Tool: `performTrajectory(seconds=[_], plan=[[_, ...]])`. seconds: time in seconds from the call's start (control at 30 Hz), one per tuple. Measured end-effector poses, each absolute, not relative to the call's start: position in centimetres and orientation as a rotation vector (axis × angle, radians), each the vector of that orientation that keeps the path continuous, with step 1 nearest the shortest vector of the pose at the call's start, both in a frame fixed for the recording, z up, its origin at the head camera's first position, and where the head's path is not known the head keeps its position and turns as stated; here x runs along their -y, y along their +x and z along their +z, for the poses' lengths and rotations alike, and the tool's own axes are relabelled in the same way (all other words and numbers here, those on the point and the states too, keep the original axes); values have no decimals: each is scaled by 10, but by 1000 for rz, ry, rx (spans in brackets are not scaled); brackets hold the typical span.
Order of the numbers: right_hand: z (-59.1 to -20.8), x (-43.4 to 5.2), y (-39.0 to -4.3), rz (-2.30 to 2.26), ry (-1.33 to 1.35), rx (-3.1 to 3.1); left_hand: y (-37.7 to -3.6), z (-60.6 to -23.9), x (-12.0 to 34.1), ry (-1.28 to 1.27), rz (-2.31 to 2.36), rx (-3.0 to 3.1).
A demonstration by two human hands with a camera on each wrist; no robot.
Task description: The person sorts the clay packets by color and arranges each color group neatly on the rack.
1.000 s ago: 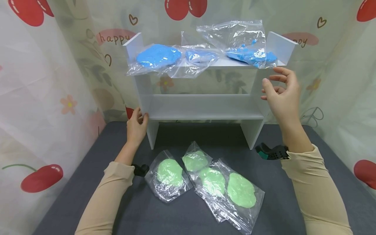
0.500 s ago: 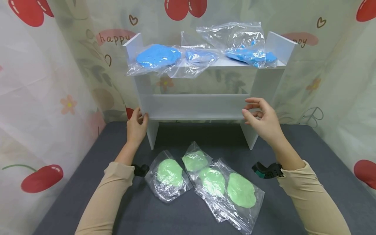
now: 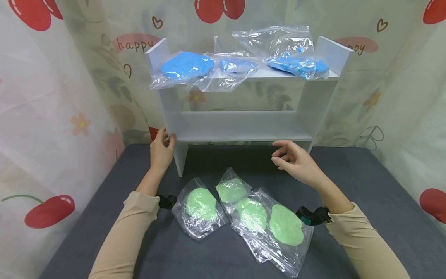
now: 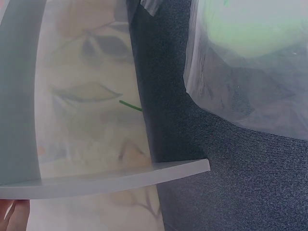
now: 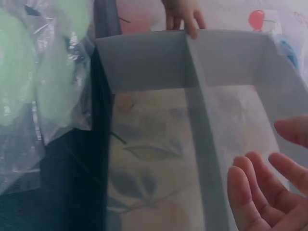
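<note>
One white shelf unit [image 3: 240, 128] stands at the back of the dark grey table [image 3: 366, 201], with two levels: a top board and a lower board. My left hand [image 3: 162, 149] grips its left upright at the level of the lower board, thumb on the front edge and fingers curled behind it; the right wrist view shows those fingertips [image 5: 185, 14] hooked over the panel's edge.

Three clear bags of blue dough lie in a row on the top board: the left blue bag [image 3: 186, 66], the middle blue bag [image 3: 237, 66] and the right blue bag [image 3: 296, 64], whose loose plastic stands up above the board. The left and middle ones overlap and hang a little over the front edge.

Four clear bags of green dough lie on the table in front of the shelf unit, between my forearms: the far-left green bag [image 3: 201, 205] sits slightly apart, then the small green bag [image 3: 231, 190], the third green bag [image 3: 252, 215] and the rightmost green bag [image 3: 285, 226], these three overlapping one another.

My right hand [image 3: 296, 162] hovers empty above the table, just below the lower board and above the green bags, fingers loosely bent, touching nothing.

Two wrist straps show at my beige cuffs, a black one [image 3: 167, 201] on the left and a black-and-green one [image 3: 311, 217] on the right.
</note>
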State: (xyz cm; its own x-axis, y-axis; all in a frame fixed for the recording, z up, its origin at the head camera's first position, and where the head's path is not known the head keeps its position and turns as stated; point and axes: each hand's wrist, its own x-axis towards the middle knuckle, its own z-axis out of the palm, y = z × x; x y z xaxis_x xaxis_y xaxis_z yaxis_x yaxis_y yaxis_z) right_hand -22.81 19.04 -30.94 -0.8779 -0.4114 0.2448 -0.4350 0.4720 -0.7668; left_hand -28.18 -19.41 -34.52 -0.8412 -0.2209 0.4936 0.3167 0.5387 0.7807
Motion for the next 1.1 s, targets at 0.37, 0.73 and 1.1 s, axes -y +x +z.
performTrajectory(seconds=[0.37,0.73,1.1], plan=[[-350,-197,-234,1477,941,2802,-280,-344,193,-85,-1293,2223],[-375,-207,-233,1487,1081,2939,-280,-343,193,-71,-1304,2224],[-397,-225,-233,1547,1103,3063,-279,-343,192,-72,-1301,2236]])
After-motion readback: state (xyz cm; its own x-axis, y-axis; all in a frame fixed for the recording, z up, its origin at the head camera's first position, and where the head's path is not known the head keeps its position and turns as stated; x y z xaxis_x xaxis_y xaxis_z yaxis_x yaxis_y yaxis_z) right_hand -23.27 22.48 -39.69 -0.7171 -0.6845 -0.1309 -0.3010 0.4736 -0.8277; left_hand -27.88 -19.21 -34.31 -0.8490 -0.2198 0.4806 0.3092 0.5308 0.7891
